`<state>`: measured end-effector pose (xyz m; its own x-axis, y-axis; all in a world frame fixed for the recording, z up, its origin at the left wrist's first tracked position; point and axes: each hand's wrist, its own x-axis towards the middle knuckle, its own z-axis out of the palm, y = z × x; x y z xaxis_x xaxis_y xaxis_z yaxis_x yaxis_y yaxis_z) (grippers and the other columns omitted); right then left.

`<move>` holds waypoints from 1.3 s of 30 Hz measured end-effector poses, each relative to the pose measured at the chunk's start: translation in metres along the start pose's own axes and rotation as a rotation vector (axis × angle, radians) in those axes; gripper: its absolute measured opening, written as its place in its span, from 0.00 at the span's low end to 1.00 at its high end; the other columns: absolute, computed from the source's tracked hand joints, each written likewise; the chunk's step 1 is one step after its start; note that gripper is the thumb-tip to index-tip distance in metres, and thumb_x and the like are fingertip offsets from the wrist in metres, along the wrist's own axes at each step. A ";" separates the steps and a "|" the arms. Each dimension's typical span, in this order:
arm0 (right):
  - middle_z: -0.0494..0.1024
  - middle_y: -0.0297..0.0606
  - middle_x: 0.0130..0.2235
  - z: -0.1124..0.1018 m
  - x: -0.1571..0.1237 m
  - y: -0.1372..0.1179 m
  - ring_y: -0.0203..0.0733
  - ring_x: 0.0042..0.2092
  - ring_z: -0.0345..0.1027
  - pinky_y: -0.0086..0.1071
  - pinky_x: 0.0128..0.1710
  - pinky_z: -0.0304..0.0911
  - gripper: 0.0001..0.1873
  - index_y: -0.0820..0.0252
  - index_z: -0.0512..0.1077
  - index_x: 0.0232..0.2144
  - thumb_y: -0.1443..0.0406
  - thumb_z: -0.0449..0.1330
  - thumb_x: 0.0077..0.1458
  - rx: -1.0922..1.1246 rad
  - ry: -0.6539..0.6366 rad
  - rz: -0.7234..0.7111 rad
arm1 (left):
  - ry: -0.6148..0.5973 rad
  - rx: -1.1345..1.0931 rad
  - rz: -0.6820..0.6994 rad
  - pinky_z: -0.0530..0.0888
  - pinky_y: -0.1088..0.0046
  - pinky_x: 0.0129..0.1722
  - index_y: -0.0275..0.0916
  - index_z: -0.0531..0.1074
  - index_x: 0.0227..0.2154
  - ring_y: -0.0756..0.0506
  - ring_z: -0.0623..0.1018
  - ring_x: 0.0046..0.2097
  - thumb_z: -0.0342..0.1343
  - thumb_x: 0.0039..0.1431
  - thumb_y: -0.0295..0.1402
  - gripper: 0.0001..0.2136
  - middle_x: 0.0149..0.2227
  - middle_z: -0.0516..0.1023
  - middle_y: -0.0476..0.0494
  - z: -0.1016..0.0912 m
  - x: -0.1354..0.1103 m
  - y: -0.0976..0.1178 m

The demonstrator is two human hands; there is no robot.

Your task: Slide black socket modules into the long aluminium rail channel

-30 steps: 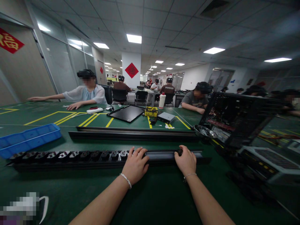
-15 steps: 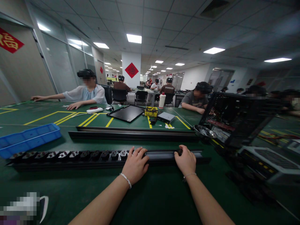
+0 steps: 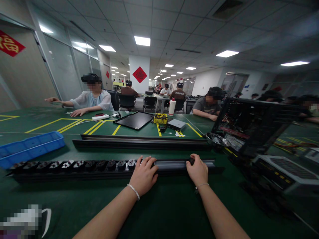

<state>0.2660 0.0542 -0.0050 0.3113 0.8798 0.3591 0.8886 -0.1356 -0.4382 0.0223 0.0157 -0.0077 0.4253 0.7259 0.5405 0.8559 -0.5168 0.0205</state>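
Observation:
A long black rail (image 3: 169, 166) lies across the table before me. A row of black power plugs (image 3: 67, 165), prongs up, fills its left and middle stretch. My left hand (image 3: 143, 176) is bent over the rail at the right end of that row, thumb on the near side; what lies under its fingers is hidden. Farther right, my right hand (image 3: 198, 170) closes on a small black part (image 3: 191, 161), mostly covered by the fingers, above the rail's grey inner channel.
Another black rail (image 3: 142, 143) lies beyond. A blue bin (image 3: 32, 146) stands left; a metal bowl (image 3: 217, 139), an opened computer case (image 3: 256, 126) and a power supply unit (image 3: 286, 174) stand right. A co-worker (image 3: 92, 96) sits opposite at left.
Both my hands stay in nearly the same place on the rail. The co-worker at left has raised a hand off the table and drawn it inward.

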 end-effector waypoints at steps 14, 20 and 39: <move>0.70 0.42 0.50 0.004 -0.002 0.004 0.46 0.54 0.59 0.45 0.57 0.40 0.21 0.58 0.62 0.47 0.61 0.51 0.49 -0.061 0.054 -0.034 | 0.018 -0.001 0.008 0.55 0.48 0.56 0.46 0.71 0.37 0.38 0.65 0.54 0.56 0.52 0.35 0.09 0.50 0.69 0.45 0.001 0.000 0.000; 0.72 0.40 0.47 0.008 0.000 0.007 0.45 0.52 0.61 0.43 0.56 0.43 0.19 0.58 0.63 0.45 0.61 0.51 0.49 -0.012 0.069 -0.041 | 0.014 -0.003 0.006 0.55 0.48 0.56 0.46 0.71 0.37 0.38 0.65 0.54 0.56 0.52 0.35 0.08 0.50 0.69 0.45 0.000 0.000 0.000; 0.73 0.38 0.45 0.001 0.001 0.004 0.46 0.49 0.63 0.39 0.51 0.49 0.19 0.58 0.63 0.45 0.62 0.51 0.49 0.036 0.039 -0.010 | 0.016 0.003 0.010 0.55 0.49 0.56 0.46 0.72 0.37 0.38 0.65 0.55 0.56 0.52 0.36 0.08 0.50 0.69 0.45 0.000 0.000 0.000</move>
<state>0.2698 0.0548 -0.0076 0.3163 0.8626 0.3948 0.8792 -0.1103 -0.4634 0.0220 0.0157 -0.0072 0.4289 0.7132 0.5544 0.8525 -0.5226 0.0128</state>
